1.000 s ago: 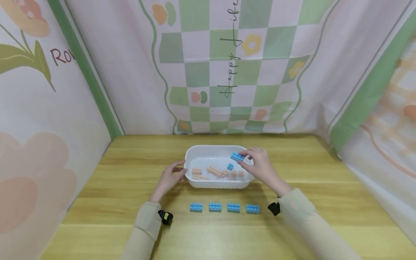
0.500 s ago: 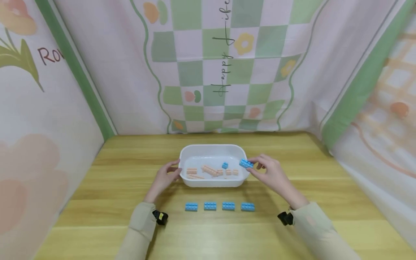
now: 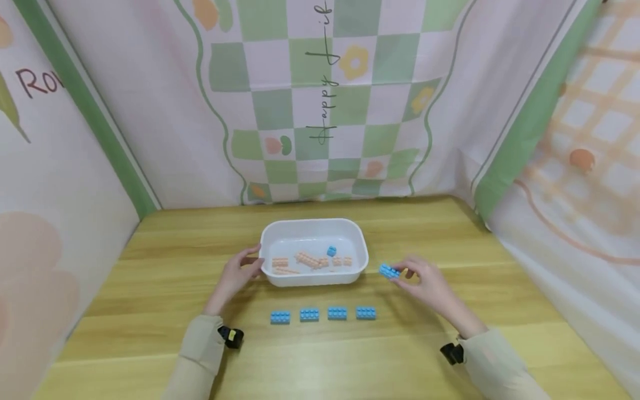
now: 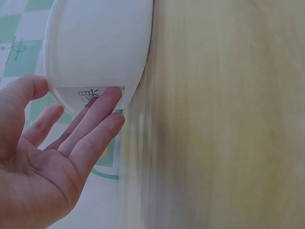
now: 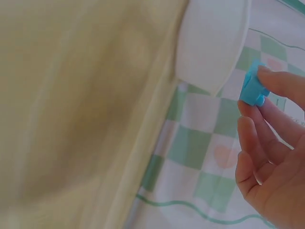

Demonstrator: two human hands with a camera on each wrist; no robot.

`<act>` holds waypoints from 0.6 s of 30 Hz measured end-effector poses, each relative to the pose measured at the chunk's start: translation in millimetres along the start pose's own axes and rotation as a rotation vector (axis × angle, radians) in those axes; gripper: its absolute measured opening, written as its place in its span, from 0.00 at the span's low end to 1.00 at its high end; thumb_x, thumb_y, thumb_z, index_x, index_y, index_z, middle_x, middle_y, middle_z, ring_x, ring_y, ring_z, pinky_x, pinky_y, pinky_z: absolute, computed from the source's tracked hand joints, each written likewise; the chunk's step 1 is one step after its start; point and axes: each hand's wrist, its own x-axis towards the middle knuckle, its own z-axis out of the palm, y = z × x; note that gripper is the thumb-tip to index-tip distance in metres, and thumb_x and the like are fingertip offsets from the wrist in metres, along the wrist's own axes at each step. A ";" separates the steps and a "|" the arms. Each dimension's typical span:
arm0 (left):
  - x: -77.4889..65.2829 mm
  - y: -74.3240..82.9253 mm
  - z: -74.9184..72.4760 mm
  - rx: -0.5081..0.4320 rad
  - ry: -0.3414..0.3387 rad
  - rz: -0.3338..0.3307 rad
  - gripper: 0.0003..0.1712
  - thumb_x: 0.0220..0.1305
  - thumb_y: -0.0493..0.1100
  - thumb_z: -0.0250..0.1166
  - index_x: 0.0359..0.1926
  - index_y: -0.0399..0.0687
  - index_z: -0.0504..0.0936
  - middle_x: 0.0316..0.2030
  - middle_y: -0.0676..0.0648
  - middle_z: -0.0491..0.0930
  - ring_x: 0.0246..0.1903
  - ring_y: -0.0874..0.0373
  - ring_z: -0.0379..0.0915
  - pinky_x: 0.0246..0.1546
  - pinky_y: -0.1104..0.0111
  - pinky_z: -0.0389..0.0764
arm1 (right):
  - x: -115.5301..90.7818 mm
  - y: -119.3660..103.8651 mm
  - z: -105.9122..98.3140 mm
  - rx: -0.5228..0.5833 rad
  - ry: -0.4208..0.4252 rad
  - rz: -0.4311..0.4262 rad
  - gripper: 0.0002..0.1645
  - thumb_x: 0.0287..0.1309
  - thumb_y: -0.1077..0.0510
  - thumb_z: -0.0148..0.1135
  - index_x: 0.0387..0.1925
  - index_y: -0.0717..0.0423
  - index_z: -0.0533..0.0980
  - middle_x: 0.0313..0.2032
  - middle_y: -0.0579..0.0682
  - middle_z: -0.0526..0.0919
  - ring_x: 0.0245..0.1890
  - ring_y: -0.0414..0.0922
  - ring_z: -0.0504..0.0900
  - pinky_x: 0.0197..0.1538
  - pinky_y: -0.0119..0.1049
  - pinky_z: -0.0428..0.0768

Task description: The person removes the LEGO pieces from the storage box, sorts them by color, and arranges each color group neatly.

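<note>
My right hand (image 3: pixel 429 282) pinches a blue building brick (image 3: pixel 389 271) between thumb and fingertips, to the right of the white tub. The right wrist view shows this blue brick (image 5: pixel 253 85) from its end, studs toward the palm. At the tub's left end is my left hand (image 3: pixel 237 273), its fingers fairly straight. In the left wrist view, fingertips (image 4: pixel 110 97) touch the labelled end wall of the tub (image 4: pixel 100 43), with the thumb at its rim. In front of the tub, several blue bricks (image 3: pixel 309 314) lie in a row.
Inside the white tub (image 3: pixel 312 279) are several peach bricks (image 3: pixel 308 259) and one small blue brick (image 3: pixel 332 251). It stands on a wooden table (image 3: pixel 320 361). Behind the table hangs a green-and-white checked curtain (image 3: pixel 325 105).
My right hand has carried the blue brick from over the tub, out past its right end and lower. The left hand stays at the tub's left end. The head view has shifted to the right.
</note>
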 end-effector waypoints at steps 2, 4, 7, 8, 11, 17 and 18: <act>0.4 0.3 0.1 0.005 -0.004 -0.005 0.27 0.67 0.43 0.58 0.65 0.45 0.67 0.53 0.32 0.76 0.39 0.47 0.80 0.43 0.62 0.84 | -6.4 4.4 0.2 -0.007 -0.024 0.016 0.15 0.45 0.63 0.71 0.38 0.58 0.81 0.33 0.47 0.82 0.29 0.42 0.76 0.31 0.34 0.80; 0.6 1.2 0.0 0.007 0.002 -0.012 0.27 0.66 0.44 0.58 0.65 0.45 0.67 0.53 0.32 0.76 0.40 0.47 0.80 0.43 0.62 0.84 | -11.5 7.5 0.1 -0.010 -0.051 0.036 0.15 0.46 0.62 0.71 0.39 0.57 0.81 0.35 0.47 0.82 0.30 0.41 0.76 0.32 0.35 0.80; 0.4 2.7 -1.1 0.010 -0.003 -0.010 0.27 0.67 0.44 0.58 0.65 0.45 0.67 0.53 0.32 0.75 0.41 0.46 0.80 0.44 0.61 0.83 | -17.8 9.7 0.2 -0.012 -0.096 0.082 0.15 0.48 0.61 0.70 0.41 0.54 0.81 0.36 0.46 0.82 0.32 0.39 0.76 0.33 0.34 0.80; 0.5 2.7 -1.2 0.006 -0.006 -0.009 0.27 0.67 0.44 0.58 0.65 0.45 0.67 0.53 0.32 0.75 0.42 0.45 0.80 0.44 0.60 0.83 | -19.8 10.0 0.4 -0.014 -0.111 0.095 0.15 0.48 0.60 0.70 0.42 0.54 0.81 0.37 0.45 0.82 0.32 0.39 0.75 0.33 0.33 0.79; 0.7 2.1 -1.5 -0.005 -0.016 -0.006 0.27 0.67 0.44 0.57 0.65 0.45 0.66 0.54 0.32 0.74 0.43 0.44 0.79 0.45 0.60 0.83 | -25.2 10.2 1.4 -0.019 -0.145 0.120 0.15 0.48 0.59 0.70 0.41 0.52 0.81 0.36 0.44 0.82 0.33 0.39 0.76 0.35 0.32 0.79; -1.3 3.1 -0.9 -0.009 -0.016 -0.009 0.27 0.67 0.43 0.57 0.65 0.44 0.66 0.55 0.32 0.74 0.43 0.45 0.79 0.45 0.60 0.83 | -34.9 13.5 3.3 -0.008 -0.159 0.036 0.14 0.45 0.61 0.71 0.38 0.55 0.81 0.33 0.44 0.82 0.30 0.38 0.77 0.34 0.31 0.81; -1.8 3.4 -0.9 -0.006 -0.017 -0.004 0.27 0.67 0.43 0.57 0.65 0.43 0.66 0.54 0.31 0.74 0.43 0.44 0.79 0.45 0.59 0.83 | -36.2 13.8 3.3 -0.005 -0.162 0.019 0.15 0.44 0.62 0.71 0.38 0.56 0.81 0.33 0.44 0.82 0.30 0.38 0.78 0.33 0.31 0.81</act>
